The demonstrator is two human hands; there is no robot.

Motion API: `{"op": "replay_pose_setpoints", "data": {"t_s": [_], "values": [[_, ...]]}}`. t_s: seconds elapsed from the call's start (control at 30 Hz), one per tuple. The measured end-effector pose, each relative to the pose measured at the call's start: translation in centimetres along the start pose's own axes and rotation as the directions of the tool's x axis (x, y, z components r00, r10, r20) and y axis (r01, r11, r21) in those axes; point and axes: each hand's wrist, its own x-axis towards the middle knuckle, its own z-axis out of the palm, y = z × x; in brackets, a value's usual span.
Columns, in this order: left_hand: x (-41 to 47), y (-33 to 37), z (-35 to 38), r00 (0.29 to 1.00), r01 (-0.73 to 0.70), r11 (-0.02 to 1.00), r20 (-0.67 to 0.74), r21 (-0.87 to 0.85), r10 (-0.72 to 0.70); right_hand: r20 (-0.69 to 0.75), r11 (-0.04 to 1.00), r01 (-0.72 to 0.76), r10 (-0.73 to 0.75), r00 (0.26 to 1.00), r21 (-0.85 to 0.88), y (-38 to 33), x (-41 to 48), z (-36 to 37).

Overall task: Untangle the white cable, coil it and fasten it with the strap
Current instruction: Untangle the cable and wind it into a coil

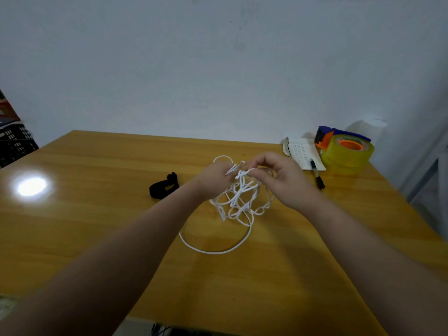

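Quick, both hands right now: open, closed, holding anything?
Left hand: closed, gripping strands of the white cable.
Right hand: closed, pinching a loop of the same cable.

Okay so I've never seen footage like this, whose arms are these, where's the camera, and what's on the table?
No machine here: these are a person's bare arms, filmed by one camera worn on the head, looking forward and down. The left hand and right hand both hold a tangled white cable above a wooden table; the right hand pinches a strand at the top, and one long loop trails onto the table. A black strap lies to the left, untouched. At the far right are a notebook, a pen and a roll of tape.
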Motion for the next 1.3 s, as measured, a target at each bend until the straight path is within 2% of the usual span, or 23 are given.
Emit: {"op": "replay_pose_setpoints", "data": {"t_s": [0.1,0.2,0.3,0.37,0.47,0.5,0.53,0.57,0.6,0.67,0.7,0.73,0.8,0.83,0.87,0.9,0.93,0.97,1.03,1.1,1.2,1.3], "values": [[0.6,-0.5,0.0,0.995,0.057,0.994,-0.071,-0.099,-0.064,0.070,0.998,-0.009,0.005,0.998,0.063,-0.1,-0.3,-0.3],[1.9,-1.5,-0.4,0.975,0.151,0.980,-0.145,-0.131,-0.169,0.137,0.999,-0.015,0.010,0.991,0.031,0.4,-0.6,-1.1],[2.9,-1.9,-0.6,0.952,0.197,0.969,-0.206,-0.149,-0.225,0.120,0.996,-0.079,0.072,0.990,0.048,0.9,-1.2,-1.6],[3.3,-2.5,-1.3,0.908,0.218,0.957,-0.319,-0.192,-0.271,0.090,0.993,-0.112,0.109,0.990,0.025,1.5,-1.8,-2.1],[2.8,-4.7,-3.8,0.802,0.317,0.932,-0.475,-0.174,-0.362,0.079,0.983,-0.164,0.171,0.982,-0.083,3.1,-3.5,-3.2],[2.6,-5.6,-4.6,0.789,0.308,0.928,-0.488,-0.211,-0.373,0.062,0.971,-0.214,0.221,0.973,-0.102,3.8,-4.0,-3.3],[2.5,-6.1,-5.0,0.799,0.238,0.918,-0.474,-0.317,-0.371,0.034,0.949,-0.282,0.289,0.957,-0.140,4.4,-4.2,-3.4],[2.2,-6.1,-5.2,0.816,0.136,0.882,-0.454,-0.452,-0.359,0.004,0.904,-0.353,0.365,0.931,-0.242,4.9,-4.1,-3.3],[2.1,-5.6,-5.0,0.838,0.063,0.836,-0.426,-0.546,-0.341,-0.026,0.803,-0.428,0.459,0.888,-0.415,5.1,-3.7,-3.0],[2.1,-3.9,-4.0,0.901,0.001,0.721,-0.312,-0.692,-0.300,-0.114,0.515,-0.462,0.570,0.814,-0.722,4.7,-2.2,-2.5],[2.0,-2.8,-3.6,0.934,-0.003,0.654,-0.235,-0.757,-0.268,-0.163,0.442,-0.440,0.535,0.829,-0.782,4.2,-1.5,-2.3],[1.8,-1.9,-3.2,0.960,0.004,0.598,-0.165,-0.801,-0.227,-0.212,0.468,-0.415,0.426,0.880,-0.780,3.5,-0.8,-2.0],[1.7,-0.7,-2.7,0.985,0.019,0.554,-0.080,-0.832,-0.153,-0.265,0.699,-0.315,0.182,0.947,-0.642,1.6,0.1,-1.2],[1.6,-0.4,-2.4,0.990,0.024,0.548,-0.055,-0.836,-0.129,-0.265,0.842,-0.257,0.142,0.954,-0.475,0.8,0.6,-0.7],[1.5,0.0,-2.2,0.993,0.033,0.536,-0.034,-0.844,-0.114,-0.226,0.935,-0.240,0.182,0.957,-0.262,-0.1,1.1,-0.2],[1.4,0.5,-2.1,0.994,0.046,0.513,-0.010,-0.857,-0.105,-0.148,0.958,-0.277,0.265,0.953,-0.070,-0.8,1.6,0.3],[1.3,0.9,-2.1,0.995,0.063,0.482,0.020,-0.874,-0.095,-0.073,0.943,-0.329,0.332,0.940,0.050,-1.2,2.0,0.7],[1.1,1.2,-2.2,0.995,0.086,0.447,0.053,-0.890,-0.086,-0.025,0.933,-0.350,0.353,0.935,0.084,-1.2,2.3,1.0],[0.7,1.5,-2.5,0.987,0.160,0.377,0.146,-0.912,-0.066,-0.020,0.951,-0.307,0.308,0.951,0.036,-0.7,2.7,0.8],[0.2,1.6,-2.6,0.966,0.254,0.340,0.257,-0.905,-0.039,-0.017,0.944,-0.321,0.323,0.946,0.078,-0.1,2.9,0.5],[-0.1,2.1,-2.4,0.942,0.318,0.339,0.335,-0.886,-0.007,0.109,0.851,-0.450,0.437,0.893,0.270,-0.2,3.3,0.5],[0.1,2.2,-2.4,0.960,0.261,0.419,0.278,-0.869,-0.022,0.111,0.812,-0.465,0.457,0.883,0.353,-0.5,3.6,0.8]]}}
